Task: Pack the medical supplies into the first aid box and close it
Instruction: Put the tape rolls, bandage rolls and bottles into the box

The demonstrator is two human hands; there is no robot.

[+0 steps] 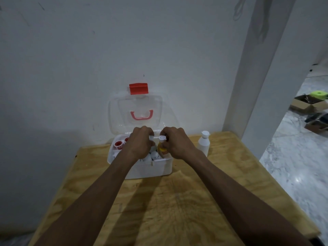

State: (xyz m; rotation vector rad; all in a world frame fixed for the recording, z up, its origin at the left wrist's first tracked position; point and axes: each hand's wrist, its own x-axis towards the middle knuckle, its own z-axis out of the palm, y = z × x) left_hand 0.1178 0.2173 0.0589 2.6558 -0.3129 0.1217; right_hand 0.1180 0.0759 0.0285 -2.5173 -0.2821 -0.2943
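A white first aid box (159,168) stands open at the far middle of the wooden table, its clear lid (113,114) with a red latch (138,88) and red handle leaning against the wall. Inside are red-capped containers (118,144) at the left and white items (154,155) in the middle. My right hand (177,142) grips a yellow-labelled bottle (163,150) with a white cap, upright in the box's right part. My left hand (140,142) is closed on a small white piece at that bottle's cap. A white bottle (204,142) stands on the table right of the box.
The plywood table (177,206) ends at the wall behind and drops off at the right edge. A white pillar (252,86) rises at the back right. Cardboard boxes (308,105) lie on the floor far right.
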